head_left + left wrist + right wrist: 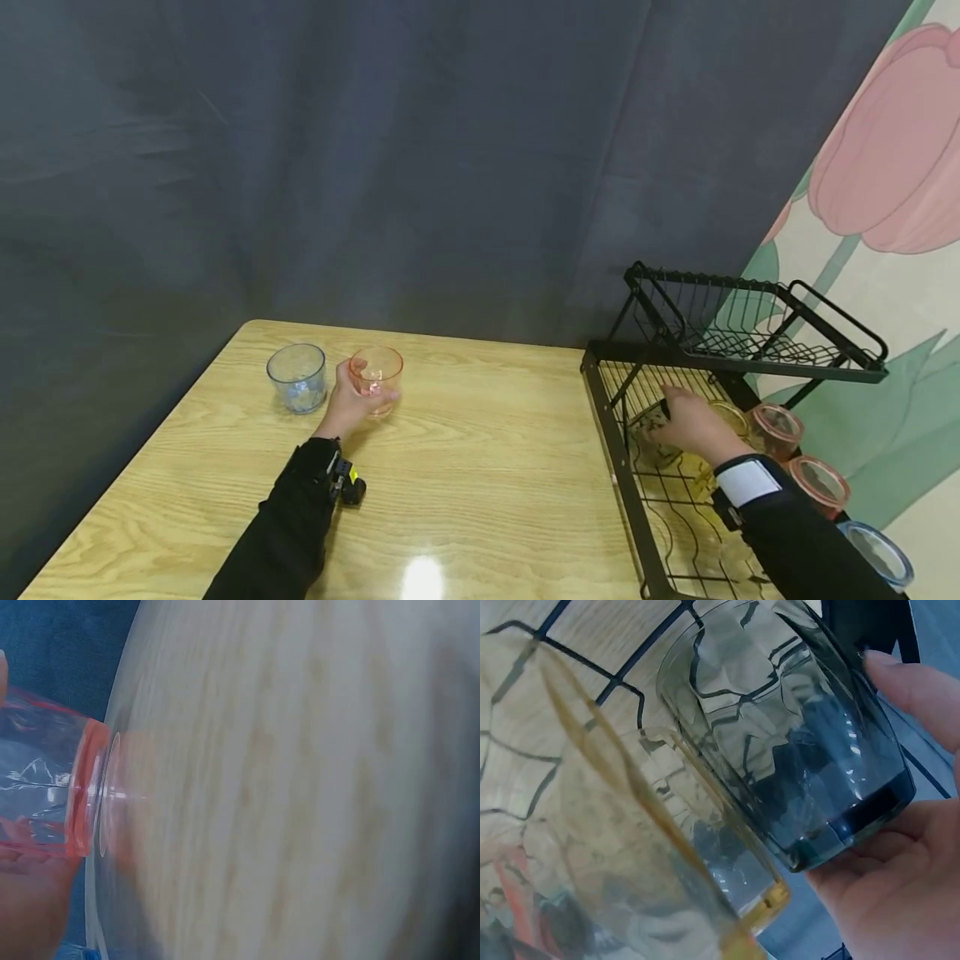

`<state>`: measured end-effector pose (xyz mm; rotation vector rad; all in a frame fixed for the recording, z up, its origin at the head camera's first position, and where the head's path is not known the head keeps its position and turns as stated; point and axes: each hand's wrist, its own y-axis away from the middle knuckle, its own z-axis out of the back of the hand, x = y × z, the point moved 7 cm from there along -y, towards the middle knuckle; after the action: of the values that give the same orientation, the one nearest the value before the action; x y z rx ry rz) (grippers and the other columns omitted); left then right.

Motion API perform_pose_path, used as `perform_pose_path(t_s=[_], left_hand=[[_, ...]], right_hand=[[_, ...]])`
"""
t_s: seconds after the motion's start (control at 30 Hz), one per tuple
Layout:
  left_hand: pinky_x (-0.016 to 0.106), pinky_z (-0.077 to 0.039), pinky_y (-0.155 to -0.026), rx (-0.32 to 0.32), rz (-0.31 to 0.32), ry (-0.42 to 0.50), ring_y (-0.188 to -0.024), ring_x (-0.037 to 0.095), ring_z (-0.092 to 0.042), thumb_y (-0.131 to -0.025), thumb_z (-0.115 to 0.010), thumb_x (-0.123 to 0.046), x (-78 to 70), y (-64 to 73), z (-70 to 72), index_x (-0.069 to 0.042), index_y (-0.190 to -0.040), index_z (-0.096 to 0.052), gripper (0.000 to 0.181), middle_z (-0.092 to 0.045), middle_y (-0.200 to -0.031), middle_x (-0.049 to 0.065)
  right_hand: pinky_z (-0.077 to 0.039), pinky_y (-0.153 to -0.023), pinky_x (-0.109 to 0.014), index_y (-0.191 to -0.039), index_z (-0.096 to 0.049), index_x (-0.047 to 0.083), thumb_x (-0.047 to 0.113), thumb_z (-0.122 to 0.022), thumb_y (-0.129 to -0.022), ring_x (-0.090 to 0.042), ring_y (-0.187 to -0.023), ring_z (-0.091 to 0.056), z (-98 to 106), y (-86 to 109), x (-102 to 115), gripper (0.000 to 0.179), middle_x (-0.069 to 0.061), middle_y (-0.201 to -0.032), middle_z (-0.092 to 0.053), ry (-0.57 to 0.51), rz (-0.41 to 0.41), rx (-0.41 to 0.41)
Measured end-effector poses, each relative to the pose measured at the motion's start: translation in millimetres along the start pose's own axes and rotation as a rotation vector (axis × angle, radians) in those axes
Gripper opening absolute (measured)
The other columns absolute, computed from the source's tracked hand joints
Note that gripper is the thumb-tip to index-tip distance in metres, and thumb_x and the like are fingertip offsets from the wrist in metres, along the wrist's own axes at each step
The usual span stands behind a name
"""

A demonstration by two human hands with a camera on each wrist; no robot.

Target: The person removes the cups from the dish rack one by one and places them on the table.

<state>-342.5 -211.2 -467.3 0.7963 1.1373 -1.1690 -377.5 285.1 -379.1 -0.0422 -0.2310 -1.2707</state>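
Note:
My left hand [348, 406] grips a clear glass tumbler with an orange-pink rim [377, 367], fingers and thumb around its side. The left wrist view has this tumbler's base [86, 787] right at the tabletop. Just left of it stands a blue-tinted tumbler [298, 383]. Over at the black dish rack [615, 467], my right hand [693, 427] reaches into the lower level. There it holds a smoky grey-blue tumbler [802, 757], thumb on one end and fingers beneath the other. A yellow-tinted tumbler [615, 817] is close beside it.
The rack's upper shelf [757, 325] overhangs its back part. Along the rack's right side stand two pink-rimmed glasses [777, 427] and a blue-rimmed one [876, 550]. A dark curtain [450, 167] hangs behind the wooden table [480, 450].

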Motion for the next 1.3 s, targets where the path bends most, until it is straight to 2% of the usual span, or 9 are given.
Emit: perform_pose_path(t_s=[0.1,0.2,0.5,0.6,0.73,0.83,0.97,1.1,1.3], left_hand=[[0.034,-0.047,-0.090,0.016,0.013,0.013,-0.111,0.028,-0.048,-0.073,-0.080,-0.027,0.9,1.3,-1.5,-0.010,-0.136,-0.018,0.090,-0.039,-0.132,0.023],[0.042,-0.043,-0.099,0.018,0.016,0.009,-0.120,0.032,-0.043,-0.073,-0.080,-0.027,1.3,1.4,-1.6,-0.009,-0.137,-0.017,0.092,-0.035,-0.140,0.027],[0.048,-0.037,-0.109,0.003,0.023,0.001,-0.130,0.037,-0.036,-0.071,-0.081,-0.025,2.0,1.7,-0.7,-0.005,-0.141,-0.019,0.096,-0.030,-0.146,0.024],[0.050,-0.035,-0.110,0.008,0.007,0.001,-0.133,0.040,-0.032,-0.072,-0.081,-0.022,0.0,3.3,0.8,-0.005,-0.145,-0.010,0.103,-0.026,-0.149,0.027],[0.054,-0.033,-0.111,0.011,-0.035,-0.010,-0.136,0.045,-0.025,-0.072,-0.080,-0.017,-5.6,6.9,5.3,-0.010,-0.148,0.007,0.116,-0.019,-0.151,0.032],[0.057,-0.033,-0.109,0.006,-0.056,-0.044,-0.135,0.047,-0.025,-0.072,-0.081,-0.018,-9.6,8.8,9.6,-0.014,-0.148,0.012,0.120,-0.018,-0.151,0.033],[0.060,-0.033,-0.109,-0.009,-0.078,-0.073,-0.134,0.048,-0.026,-0.072,-0.081,-0.019,-15.0,10.6,15.1,-0.016,-0.149,0.011,0.120,-0.020,-0.150,0.033],[0.060,-0.031,-0.110,-0.032,-0.091,-0.075,-0.136,0.047,-0.023,-0.073,-0.080,-0.022,-23.6,14.4,20.1,-0.016,-0.150,0.006,0.115,-0.018,-0.151,0.031],[0.063,-0.027,-0.110,-0.063,-0.175,-0.117,-0.140,0.043,-0.016,-0.075,-0.078,-0.030,-50.4,24.9,23.9,-0.014,-0.150,-0.001,0.108,-0.016,-0.155,0.025]], right_hand=[[-0.036,-0.098,-0.069,-0.135,-0.027,-0.020,0.016,-0.074,-0.075,-0.061,-0.122,-0.028,-1.7,-0.5,-0.4,0.084,-0.046,-0.138,-0.029,0.018,0.009,0.009],[-0.038,-0.099,-0.067,-0.133,-0.033,-0.020,0.016,-0.076,-0.073,-0.060,-0.122,-0.031,-2.7,-2.3,1.8,0.082,-0.045,-0.136,-0.033,0.079,0.031,0.004],[-0.044,-0.094,-0.064,-0.127,-0.044,-0.018,0.025,-0.082,-0.067,-0.060,-0.117,-0.037,3.9,3.2,10.1,0.082,-0.045,-0.131,-0.041,0.162,0.072,-0.010],[-0.045,-0.093,-0.064,-0.125,-0.046,-0.018,0.027,-0.083,-0.066,-0.060,-0.116,-0.038,9.0,8.8,14.5,0.083,-0.044,-0.130,-0.042,0.171,0.082,-0.036],[-0.048,-0.089,-0.062,-0.123,-0.046,-0.019,0.029,-0.083,-0.066,-0.058,-0.113,-0.042,19.1,18.9,24.0,0.083,-0.044,-0.125,-0.046,0.195,0.133,-0.095],[-0.052,-0.084,-0.058,-0.121,-0.048,-0.018,0.027,-0.082,-0.066,-0.054,-0.108,-0.048,28.9,28.5,33.5,0.079,-0.041,-0.120,-0.051,0.223,0.182,-0.156],[-0.053,-0.080,-0.056,-0.118,-0.050,-0.017,0.024,-0.082,-0.066,-0.052,-0.102,-0.053,40.4,40.2,42.7,0.074,-0.039,-0.114,-0.055,0.249,0.225,-0.226],[-0.051,-0.085,-0.059,-0.118,-0.049,-0.018,0.025,-0.081,-0.068,-0.053,-0.104,-0.051,49.2,48.5,47.2,0.073,-0.039,-0.116,-0.055,0.259,0.220,-0.259],[-0.049,-0.087,-0.061,-0.123,-0.047,-0.016,0.027,-0.080,-0.070,-0.053,-0.109,-0.048,62.8,59.1,57.9,0.076,-0.040,-0.120,-0.052,0.228,0.229,-0.319]])
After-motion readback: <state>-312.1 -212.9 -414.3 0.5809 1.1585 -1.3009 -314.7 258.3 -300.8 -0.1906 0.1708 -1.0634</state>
